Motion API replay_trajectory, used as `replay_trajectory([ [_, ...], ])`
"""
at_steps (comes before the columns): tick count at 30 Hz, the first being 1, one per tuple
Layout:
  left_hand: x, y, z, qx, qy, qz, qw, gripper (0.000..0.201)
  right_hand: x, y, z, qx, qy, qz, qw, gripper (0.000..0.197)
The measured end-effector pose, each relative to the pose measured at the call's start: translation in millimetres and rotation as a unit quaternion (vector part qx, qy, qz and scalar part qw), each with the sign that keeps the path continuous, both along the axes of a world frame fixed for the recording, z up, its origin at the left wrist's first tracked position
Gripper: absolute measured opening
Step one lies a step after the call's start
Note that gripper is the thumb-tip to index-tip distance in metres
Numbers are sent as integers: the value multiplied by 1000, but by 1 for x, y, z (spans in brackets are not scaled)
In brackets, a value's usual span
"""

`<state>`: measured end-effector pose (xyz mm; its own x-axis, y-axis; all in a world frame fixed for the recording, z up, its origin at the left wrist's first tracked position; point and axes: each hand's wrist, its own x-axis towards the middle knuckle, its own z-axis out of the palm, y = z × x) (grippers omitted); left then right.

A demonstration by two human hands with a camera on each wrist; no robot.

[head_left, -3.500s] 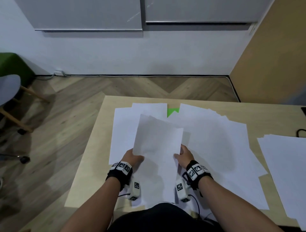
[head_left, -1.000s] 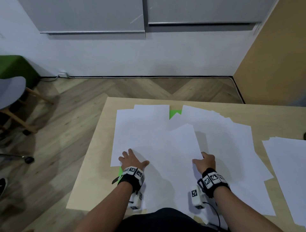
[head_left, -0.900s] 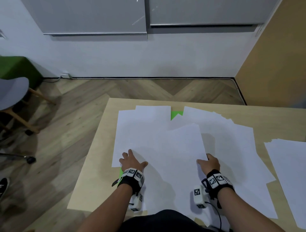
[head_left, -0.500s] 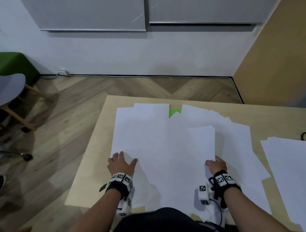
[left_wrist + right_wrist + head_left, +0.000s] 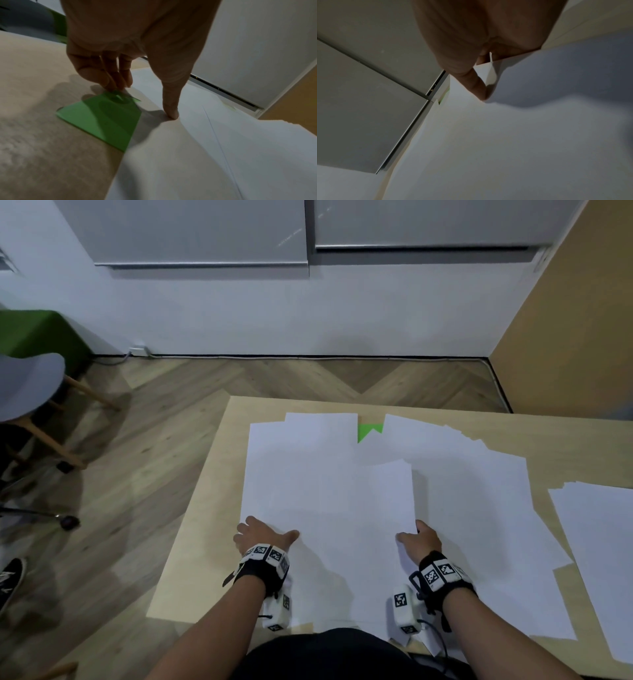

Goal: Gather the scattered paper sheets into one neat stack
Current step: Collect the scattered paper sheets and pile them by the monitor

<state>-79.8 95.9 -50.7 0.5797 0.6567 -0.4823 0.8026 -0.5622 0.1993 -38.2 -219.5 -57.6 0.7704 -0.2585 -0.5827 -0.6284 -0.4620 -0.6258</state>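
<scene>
White paper sheets (image 5: 472,508) lie overlapping across the wooden table (image 5: 205,525). One top sheet (image 5: 383,498) lies square over the middle of them. My right hand (image 5: 416,537) pinches its near right corner; in the right wrist view the paper corner (image 5: 490,70) sits between thumb and hidden fingers. My left hand (image 5: 263,537) is at the pile's near left edge. Its thumb (image 5: 171,113) presses on white paper and its bent fingertips (image 5: 118,83) touch a green sheet (image 5: 102,119) that pokes out from under the pile.
A second heap of white sheets (image 5: 599,559) lies apart at the table's right end. A green corner (image 5: 368,431) shows at the far side between the sheets. A grey chair (image 5: 27,385) stands on the floor to the left.
The sheet held up 3.5 s ago now lies on the pile. Over the last second my right hand squared it and drew it left, and my left hand shifted to the pile's left edge.
</scene>
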Motion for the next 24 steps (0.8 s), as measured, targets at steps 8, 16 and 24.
replay_trajectory([
  [8, -1, -1, 3, 10, 6, -1, 1000, 94, -5, -3, -10, 12, -3, -2, 1000, 18],
  [16, 17, -31, 12, -19, -29, 50, 998, 98, -2, -5, -11, 4, -2, 18, 1000, 14],
  [24, 18, -34, 12, -106, -97, 105, 984, 93, 4, -10, -14, 11, 9, 36, 999, 15],
])
